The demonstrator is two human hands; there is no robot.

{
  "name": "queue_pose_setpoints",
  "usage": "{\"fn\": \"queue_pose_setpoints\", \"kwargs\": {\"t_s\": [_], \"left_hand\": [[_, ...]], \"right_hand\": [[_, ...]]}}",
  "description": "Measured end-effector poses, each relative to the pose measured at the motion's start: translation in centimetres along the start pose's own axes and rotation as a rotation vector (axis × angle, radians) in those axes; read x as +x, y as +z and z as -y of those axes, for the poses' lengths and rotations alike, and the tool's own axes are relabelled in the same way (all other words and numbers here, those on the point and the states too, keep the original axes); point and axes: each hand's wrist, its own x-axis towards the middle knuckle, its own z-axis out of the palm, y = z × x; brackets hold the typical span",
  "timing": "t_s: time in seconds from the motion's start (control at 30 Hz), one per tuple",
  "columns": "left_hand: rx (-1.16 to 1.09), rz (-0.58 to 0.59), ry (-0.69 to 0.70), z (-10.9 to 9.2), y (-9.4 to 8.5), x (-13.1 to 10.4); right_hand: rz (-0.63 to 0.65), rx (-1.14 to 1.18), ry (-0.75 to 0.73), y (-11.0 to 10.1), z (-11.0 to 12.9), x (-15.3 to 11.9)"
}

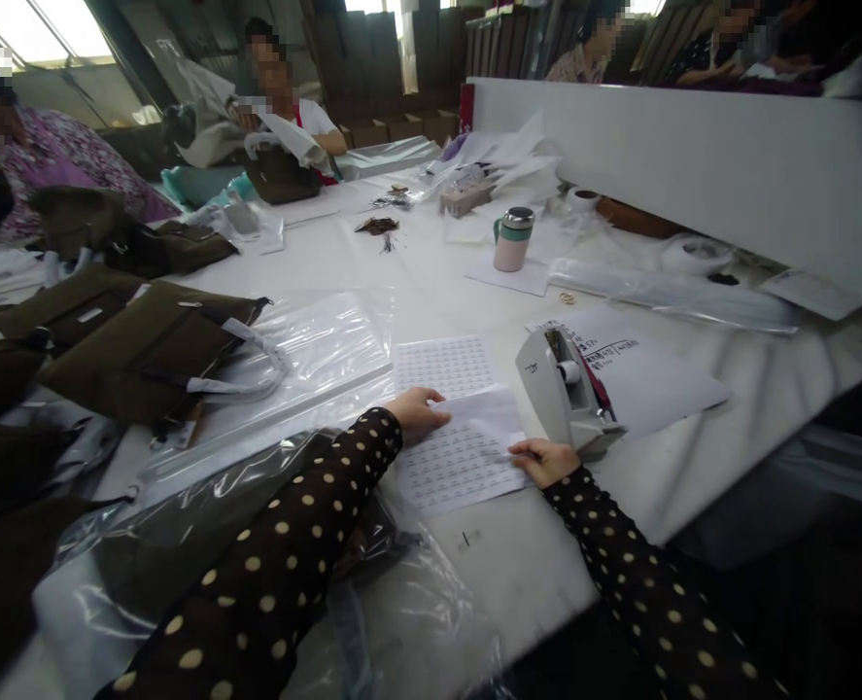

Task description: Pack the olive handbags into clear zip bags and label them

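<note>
A white sheet printed with rows of small labels (449,469) lies in front of me, with a plain white strip across its middle that looks like a fold or a second sheet. My left hand (420,412) pinches the paper near that strip, on its left side. At the right edge, my right hand (547,461) holds the sheet between thumb and fingers. Just beyond the right hand stands a grey tape dispenser (543,389). Under my left forearm is a dark olive bag in clear plastic (204,544).
Olive bags (143,350) are piled at the left beside clear plastic sleeves (328,335). A handwritten sheet (664,384) lies right of the dispenser. Farther back stand a pink and green mug (513,240) and a white partition (678,175). Several people sit around the table (445,292).
</note>
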Motion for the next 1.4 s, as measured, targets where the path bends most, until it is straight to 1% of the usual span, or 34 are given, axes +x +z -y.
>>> {"fn": "queue_pose_setpoints", "kwargs": {"t_s": [0.1,0.23,0.4,0.63,0.8,0.93,1.03,1.13,1.23,1.3,1.4], "left_hand": [[0.048,-0.017,-0.027,0.0,0.0,0.5],[0.085,-0.026,-0.045,-0.4,0.0,0.5],[0.105,-0.039,-0.048,-0.9,-0.1,0.0],[0.1,-0.047,-0.032,-0.6,0.1,-0.1],[0.093,-0.037,-0.03,-0.5,0.0,-0.1],[0.09,-0.033,-0.024,-0.4,0.0,-0.2],[0.085,-0.028,-0.018,-0.4,-0.1,-0.4],[0.092,-0.003,0.0,-0.5,-0.4,-0.7],[0.105,0.026,0.02,-0.7,-0.7,-1.1],[0.113,0.04,0.021,-0.7,-0.8,-1.3],[0.119,0.053,0.015,-0.6,-0.8,-1.3]], "right_hand": [[-0.001,-0.036,-0.09,0.3,0.1,0.1],[-0.018,-0.081,-0.182,0.5,0.0,0.0],[-0.086,-0.145,-0.213,0.6,-0.3,-0.5],[-0.163,-0.192,-0.291,1.4,-0.2,-1.1],[-0.168,-0.207,-0.281,1.6,0.1,-1.0],[-0.162,-0.226,-0.243,1.4,0.2,-1.0],[-0.181,-0.236,-0.214,1.3,0.3,-1.4],[-0.226,-0.276,-0.246,1.5,0.4,-1.9],[-0.295,-0.384,-0.288,2.0,0.6,-2.1],[-0.348,-0.443,-0.283,2.2,0.7,-2.0],[-0.423,-0.447,-0.258,2.4,0.7,-2.0]]}}
